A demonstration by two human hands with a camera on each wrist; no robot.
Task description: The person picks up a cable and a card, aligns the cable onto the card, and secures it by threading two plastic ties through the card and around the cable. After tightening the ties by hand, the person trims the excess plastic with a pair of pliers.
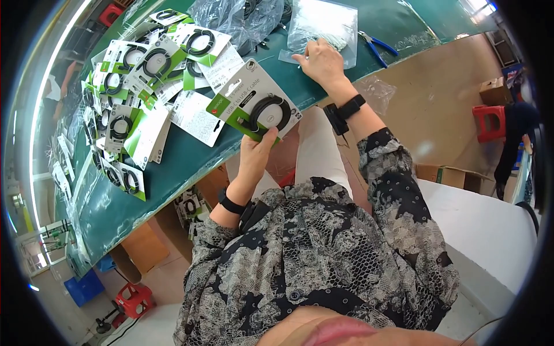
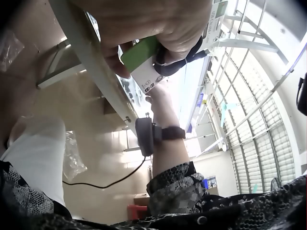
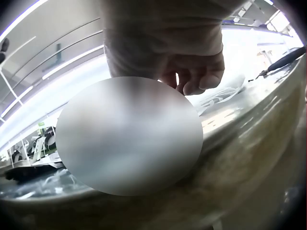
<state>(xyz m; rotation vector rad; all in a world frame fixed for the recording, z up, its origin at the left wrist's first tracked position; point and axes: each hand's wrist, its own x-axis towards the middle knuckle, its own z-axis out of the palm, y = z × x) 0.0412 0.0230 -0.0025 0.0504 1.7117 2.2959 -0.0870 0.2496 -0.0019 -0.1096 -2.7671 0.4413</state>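
Observation:
The left hand [image 1: 257, 155] pinches the lower edge of a carded USB-C cable pack [image 1: 262, 104], thumb on its front; the card is white and green with a coiled black cable. In the left wrist view the left hand [image 2: 148, 28] holds the green and white card [image 2: 144, 60]. At the table's far edge the right hand [image 1: 325, 64] rests on a clear plastic bag [image 1: 323, 23] with whitish contents, its fingers bent. The right wrist view shows the right hand [image 3: 168, 43] with curled fingertips; whether they pinch the bag cannot be told.
Many carded cables [image 1: 156, 63] lie heaped on the green table [image 1: 173, 173] at left. Beside the clear bag are a grey plastic bag [image 1: 236, 23] with black cables and blue-handled pliers [image 1: 378, 49]. A red stool [image 1: 489, 124] and cardboard boxes [image 1: 450, 176] stand on the floor at right.

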